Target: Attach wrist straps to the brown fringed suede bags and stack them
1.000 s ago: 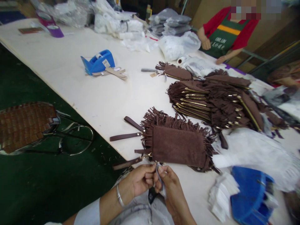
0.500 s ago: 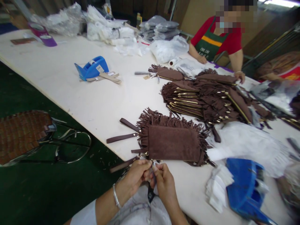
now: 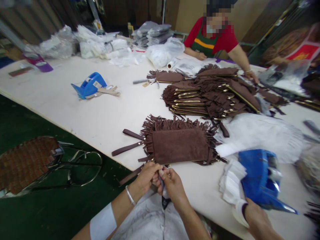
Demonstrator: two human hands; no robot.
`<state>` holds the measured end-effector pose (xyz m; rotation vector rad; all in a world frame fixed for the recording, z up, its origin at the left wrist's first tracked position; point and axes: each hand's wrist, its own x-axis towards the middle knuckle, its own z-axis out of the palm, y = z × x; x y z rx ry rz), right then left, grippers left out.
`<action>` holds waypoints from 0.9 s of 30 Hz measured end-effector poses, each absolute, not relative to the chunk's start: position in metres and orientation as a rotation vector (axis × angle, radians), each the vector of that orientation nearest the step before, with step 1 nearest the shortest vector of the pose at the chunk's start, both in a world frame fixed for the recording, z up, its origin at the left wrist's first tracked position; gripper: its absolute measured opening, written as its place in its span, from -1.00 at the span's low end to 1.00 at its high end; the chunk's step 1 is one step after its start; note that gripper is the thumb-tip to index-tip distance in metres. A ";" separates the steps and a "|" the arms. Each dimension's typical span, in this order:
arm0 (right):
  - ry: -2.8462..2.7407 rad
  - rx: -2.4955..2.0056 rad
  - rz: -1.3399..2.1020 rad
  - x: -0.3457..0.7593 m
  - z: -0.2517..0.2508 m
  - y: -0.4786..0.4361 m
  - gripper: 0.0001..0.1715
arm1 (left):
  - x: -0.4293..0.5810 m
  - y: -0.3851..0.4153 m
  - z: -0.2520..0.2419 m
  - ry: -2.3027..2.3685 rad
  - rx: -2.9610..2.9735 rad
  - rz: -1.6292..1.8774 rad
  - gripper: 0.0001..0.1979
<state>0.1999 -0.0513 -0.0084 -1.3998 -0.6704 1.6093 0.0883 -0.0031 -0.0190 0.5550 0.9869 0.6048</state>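
Observation:
My left hand point(image 3: 147, 175) and my right hand point(image 3: 172, 182) meet at the table's near edge, fingers pinched together on a small pale piece at the zipper end of a brown fringed suede pouch point(image 3: 180, 144). The pouch lies flat on the white table point(image 3: 105, 116), on top of others like it, with brown wrist straps point(image 3: 127, 148) sticking out to the left. What exactly the fingers pinch is too small to make out.
A big pile of the same fringed pouches point(image 3: 210, 96) lies behind. A blue tape dispenser point(image 3: 260, 178) sits at the right, another person's hand point(image 3: 257, 220) near it. A second blue dispenser point(image 3: 88, 85) is far left. A person in red point(image 3: 212, 36) works opposite. White wrapping paper point(image 3: 260, 133) lies right.
The view has tilted up and swung, so everything sits lower and further left. Both hands stay pinched at the pouch's zipper end. Another person's hand has come in at the lower right.

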 end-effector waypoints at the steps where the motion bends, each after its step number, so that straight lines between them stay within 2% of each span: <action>1: -0.713 -1.392 1.570 0.200 -0.011 -0.053 -0.54 | 0.089 -0.003 -0.018 0.992 0.559 0.610 -0.62; 4: -0.849 -1.394 1.456 0.199 -0.016 -0.061 -0.66 | 0.086 -0.005 -0.014 0.994 0.571 0.635 -0.61; 7: -0.970 -1.473 1.333 0.195 -0.015 -0.069 -0.69 | 0.083 -0.008 -0.011 0.982 0.552 0.665 -0.63; 12: -1.199 -1.580 1.208 0.202 -0.008 -0.086 -0.50 | 0.081 -0.012 -0.006 0.961 0.525 0.673 -0.62; 14: -1.342 -1.642 1.203 0.215 -0.002 -0.090 -0.52 | 0.078 -0.015 -0.004 0.981 0.539 0.670 -0.60; 17: -1.463 -1.755 0.906 0.236 0.009 -0.084 -0.66 | 0.070 -0.022 -0.004 1.110 0.630 0.708 -0.56; 22: -1.836 -1.796 0.459 0.245 0.008 -0.043 -0.55 | 0.049 -0.035 -0.006 1.409 0.897 0.713 -0.57; 27: -2.093 -1.901 0.229 0.241 -0.011 -0.016 -0.65 | 0.029 -0.044 -0.002 1.706 1.265 0.752 -0.70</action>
